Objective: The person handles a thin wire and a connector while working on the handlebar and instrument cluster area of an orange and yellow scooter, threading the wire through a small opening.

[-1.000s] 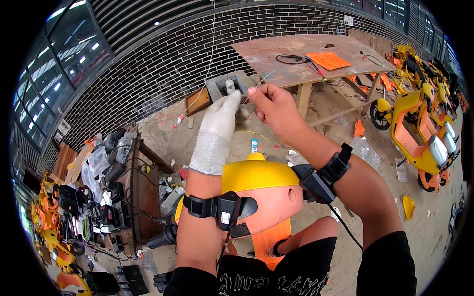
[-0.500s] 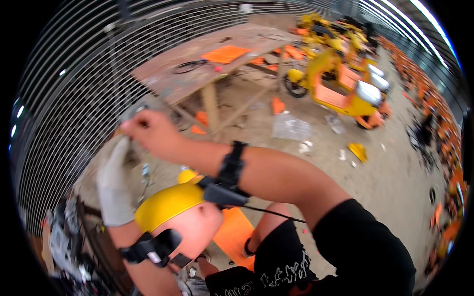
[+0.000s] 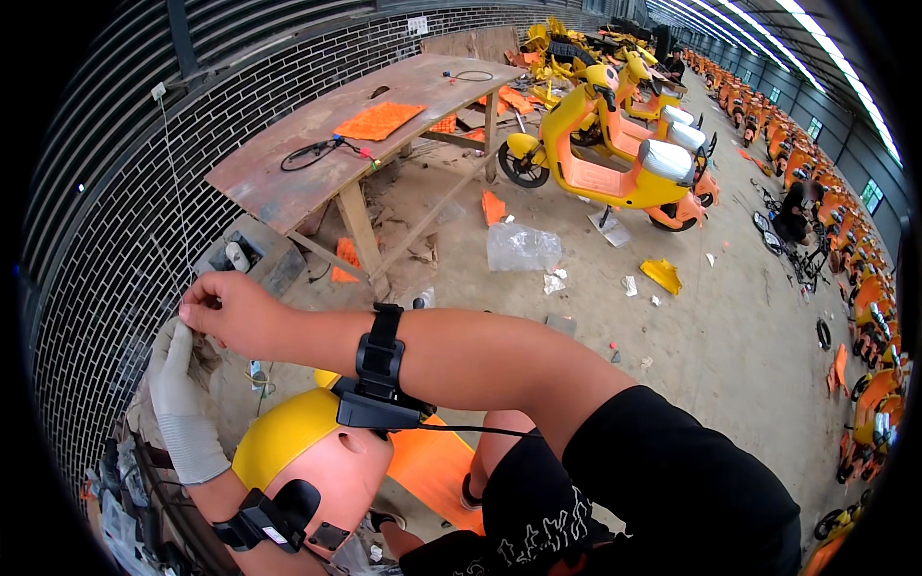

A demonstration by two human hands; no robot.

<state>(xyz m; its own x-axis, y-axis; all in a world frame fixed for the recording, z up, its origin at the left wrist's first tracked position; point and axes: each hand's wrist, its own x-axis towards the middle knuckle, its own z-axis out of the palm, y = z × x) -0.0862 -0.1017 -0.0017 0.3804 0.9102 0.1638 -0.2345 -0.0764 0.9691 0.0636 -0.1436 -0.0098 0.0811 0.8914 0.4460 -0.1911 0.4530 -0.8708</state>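
Scooter front (image 3: 293, 422), one in number, yellow above and pink below, is seen from overhead at lower left, framed by two bare forearms (image 3: 331, 334), each banded with one black strap-on device (image 3: 382, 408). Beyond it, at the left, two hands are brought close together. The left hand (image 3: 174, 370) is covered by one white glove, its fingers pointed upward; the right hand (image 3: 235, 309) is ungloved, its fingers curled in toward the thumb, just above the gloved fingertips. Whether anything thin is gripped by either hand cannot be told. Behind them, one pale cord (image 3: 171, 154) is hung down a brick wall (image 3: 106, 259), and one white cylindrical object (image 3: 236, 255) is stood near a grey block (image 3: 279, 271). Beside the scooter front, one orange board (image 3: 437, 470) is extended over the floor. Farther off, one wooden table (image 3: 259, 182) is topped by one orange sheet (image 3: 378, 121) and two looped cables (image 3: 312, 154). To its right, at least three yellow and pink scooters (image 3: 595, 173) are parked, three seats covered in a silvery white wrap (image 3: 666, 160). On the floor, one clear plastic bag (image 3: 523, 247) and one yellow fragment (image 3: 661, 276) are scattered. At far right, one dark-clothed person (image 3: 793, 216) is seen low down near a long row of orange scooters (image 3: 759, 120), too many to be counted.
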